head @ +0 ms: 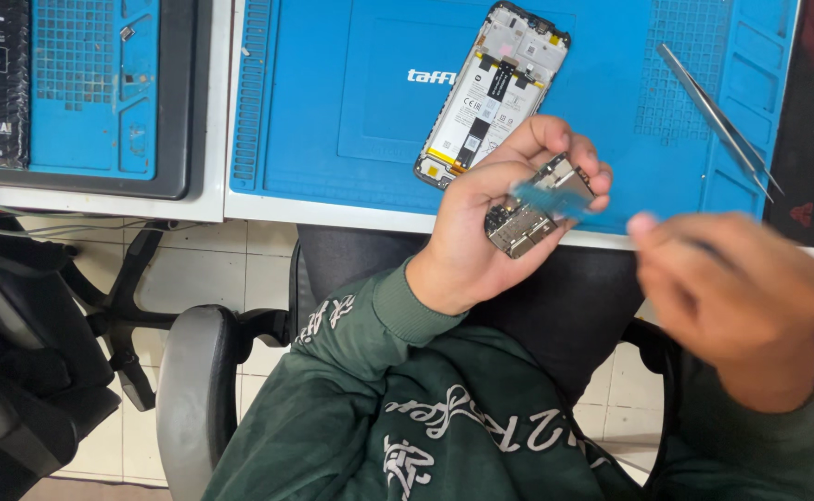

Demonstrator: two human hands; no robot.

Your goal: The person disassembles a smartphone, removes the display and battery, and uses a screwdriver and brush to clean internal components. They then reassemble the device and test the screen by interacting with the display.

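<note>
The left hand point(486, 218) has its fingers point(555, 139) curled around a small circuit board point(532, 211), held above the counter point(333, 209) edge. Just right, the blurred right hand point(736, 297) pinches something indistinct. Beyond the fingers lie an opened phone point(495, 93) and tweezers point(717, 116) on the blue mat point(333, 111).

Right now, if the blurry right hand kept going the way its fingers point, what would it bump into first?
Probably the small circuit board held in the left hand. The right hand points leftward at it, with a blurred blue strip between them, though depth is unclear.
</note>
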